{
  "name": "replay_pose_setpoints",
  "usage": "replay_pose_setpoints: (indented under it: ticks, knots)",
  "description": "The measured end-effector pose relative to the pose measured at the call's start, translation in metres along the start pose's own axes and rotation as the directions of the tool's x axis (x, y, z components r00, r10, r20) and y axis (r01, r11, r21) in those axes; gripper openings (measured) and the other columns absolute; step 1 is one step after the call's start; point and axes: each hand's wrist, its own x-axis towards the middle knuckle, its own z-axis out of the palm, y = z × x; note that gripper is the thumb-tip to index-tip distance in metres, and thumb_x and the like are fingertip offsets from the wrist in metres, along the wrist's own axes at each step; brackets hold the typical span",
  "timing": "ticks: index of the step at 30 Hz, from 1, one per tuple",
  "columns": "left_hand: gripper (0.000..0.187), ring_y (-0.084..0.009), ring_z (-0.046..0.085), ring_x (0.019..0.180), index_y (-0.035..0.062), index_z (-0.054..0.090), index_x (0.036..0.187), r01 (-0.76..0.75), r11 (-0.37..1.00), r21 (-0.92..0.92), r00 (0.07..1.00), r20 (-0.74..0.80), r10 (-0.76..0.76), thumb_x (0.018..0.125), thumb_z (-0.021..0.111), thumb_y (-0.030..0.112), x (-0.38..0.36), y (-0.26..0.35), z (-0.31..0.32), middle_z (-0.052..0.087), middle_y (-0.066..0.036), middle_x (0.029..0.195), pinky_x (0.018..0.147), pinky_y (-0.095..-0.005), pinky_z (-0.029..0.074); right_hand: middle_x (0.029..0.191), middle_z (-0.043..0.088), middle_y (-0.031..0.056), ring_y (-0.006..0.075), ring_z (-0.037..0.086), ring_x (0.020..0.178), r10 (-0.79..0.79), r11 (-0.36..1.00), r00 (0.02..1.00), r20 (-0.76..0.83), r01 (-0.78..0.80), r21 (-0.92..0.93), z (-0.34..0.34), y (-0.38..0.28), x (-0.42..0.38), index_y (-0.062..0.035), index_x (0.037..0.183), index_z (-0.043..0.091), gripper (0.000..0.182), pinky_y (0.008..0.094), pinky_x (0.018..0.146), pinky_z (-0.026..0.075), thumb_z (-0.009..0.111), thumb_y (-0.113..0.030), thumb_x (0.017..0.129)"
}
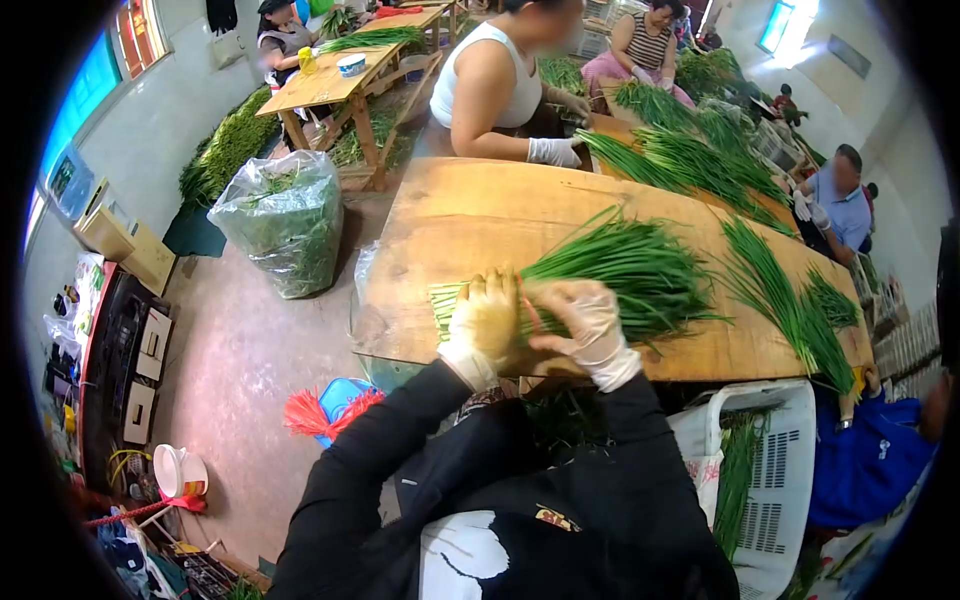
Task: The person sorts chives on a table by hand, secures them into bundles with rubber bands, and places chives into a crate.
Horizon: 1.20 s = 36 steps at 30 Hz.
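A bundle of long green chives [630, 275] lies on the wooden table in front of me, its pale cut stems pointing left. My left hand [485, 318], in a stained whitish glove, is closed over the stem end and presses it to the table. A red tie [527, 305] runs around the stems between my hands. My right hand [590, 328], also gloved, has its fingers and thumb bent at this tie, gripping it against the bundle. The fingertips are partly hidden by the hand.
More chives [785, 290] lie on the table's right side. A white crate [790, 480] with chives stands at lower right, and red strings [310, 412] hang over a blue container at left. A plastic bag of greens [285, 230] sits on the floor. Several co-workers are around tables.
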Motion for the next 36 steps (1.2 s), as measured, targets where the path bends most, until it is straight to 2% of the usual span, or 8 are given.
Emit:
replay_pose_setpoints:
  ticks: [4, 11, 14, 19, 26, 29, 31, 36]
  knots:
    - [0.101, -0.0318, 0.053, 0.095, -0.0091, 0.03, 0.122, -0.082, 0.997, -0.001, 0.973, 0.216, 0.08, 0.05, 0.073, 0.049, 0.018, -0.008, -0.04, 0.05, -0.022, 0.106, 0.08, -0.0379, 0.044, 0.128, 0.041, 0.0021, 0.0233, 0.039, 0.116, 0.386, 0.775, 0.913, 0.134, -0.242, -0.583, -0.015, 0.044, -0.026, -0.0217, 0.137, 0.014, 0.103, 0.0411, 0.094, 0.028, 0.074, -0.015, 0.055]
    - [0.078, -0.0282, 0.059, 0.085, -0.0059, 0.046, 0.113, -0.107, 0.808, -0.579, 0.822, 0.407, 0.4, 0.058, 0.075, 0.042, 0.073, -0.053, -0.072, 0.059, -0.018, 0.097, 0.077, -0.0307, 0.046, 0.074, 0.056, 0.0063, 0.0239, 0.057, 0.07, 0.057, 0.947, 0.992, 0.112, -0.018, -0.322, -0.077, 0.096, -0.001, -0.0177, 0.111, 0.054, 0.057, 0.0347, 0.061, 0.045, 0.071, -0.011, 0.057]
    - [0.061, -0.0191, 0.055, 0.091, -0.0033, 0.047, 0.113, 0.374, 0.572, -0.73, 0.568, 0.668, 0.481, 0.068, 0.072, 0.029, 0.093, -0.066, -0.089, 0.059, -0.012, 0.101, 0.08, -0.0288, 0.044, 0.077, 0.058, 0.01, 0.0281, 0.056, 0.073, 0.185, 0.946, 0.957, 0.225, -0.112, -0.304, -0.103, 0.093, 0.029, -0.0133, 0.104, 0.058, 0.051, 0.037, 0.066, 0.045, 0.074, -0.021, 0.056]
    - [0.073, -0.023, 0.052, 0.1, -0.0043, 0.041, 0.12, -0.155, 0.825, -0.543, 0.769, 0.458, 0.446, 0.072, 0.065, 0.045, 0.092, -0.085, -0.037, 0.057, -0.016, 0.106, 0.087, -0.0288, 0.04, 0.097, 0.058, 0.0124, 0.0291, 0.056, 0.089, 0.482, 0.855, 0.709, 0.514, -0.253, -0.453, -0.045, 0.108, 0.014, -0.0118, 0.112, 0.051, 0.049, 0.0377, 0.078, 0.044, 0.067, -0.028, 0.069]
    - [0.106, -0.0327, 0.049, 0.105, -0.0061, 0.029, 0.125, -0.225, 0.954, -0.199, 0.754, 0.584, 0.3, 0.049, 0.077, 0.049, 0.079, -0.06, -0.066, 0.05, -0.022, 0.113, 0.089, -0.0337, 0.039, 0.122, 0.047, 0.0127, 0.0266, 0.046, 0.11, 0.129, 0.966, 0.945, -0.3, -0.188, -0.177, -0.028, 0.016, 0.004, -0.0085, 0.133, 0.027, 0.056, 0.0405, 0.096, 0.029, 0.044, -0.031, 0.085]
    - [0.117, -0.0335, 0.049, 0.104, -0.0123, 0.024, 0.124, -0.282, 0.959, -0.038, 0.825, 0.5, 0.263, 0.043, 0.077, 0.052, 0.074, -0.04, -0.063, 0.05, -0.023, 0.112, 0.09, -0.0372, 0.038, 0.136, 0.031, 0.0102, 0.0263, 0.035, 0.122, 0.083, 0.769, 0.992, -0.093, -0.123, -0.628, 0.03, -0.005, -0.013, -0.0096, 0.136, 0.019, 0.063, 0.043, 0.102, 0.017, 0.032, -0.045, 0.086]
    - [0.114, -0.032, 0.048, 0.106, -0.0111, 0.028, 0.123, -0.247, 0.968, 0.052, 0.882, 0.425, 0.202, 0.042, 0.078, 0.052, 0.062, -0.024, -0.047, 0.05, -0.021, 0.113, 0.09, -0.0393, 0.037, 0.142, 0.018, 0.0056, 0.025, 0.025, 0.128, 0.359, 0.783, 0.933, -0.015, -0.309, -0.54, 0.044, 0.007, -0.01, -0.012, 0.137, 0.016, 0.068, 0.0451, 0.104, 0.009, 0.026, -0.055, 0.084]
    - [0.121, -0.0334, 0.032, 0.119, -0.0105, 0.018, 0.128, 0.038, 0.997, 0.068, 0.993, 0.106, -0.045, 0.046, 0.07, 0.061, 0.019, -0.005, -0.013, 0.032, -0.023, 0.129, 0.099, -0.0414, 0.025, 0.131, 0.038, 0.009, 0.0242, 0.035, 0.122, 0.058, 0.983, 0.99, 0.125, -0.035, -0.178, 0.039, 0.069, 0.006, -0.0115, 0.133, 0.028, 0.071, 0.0405, 0.102, 0.019, 0.04, -0.056, 0.079]
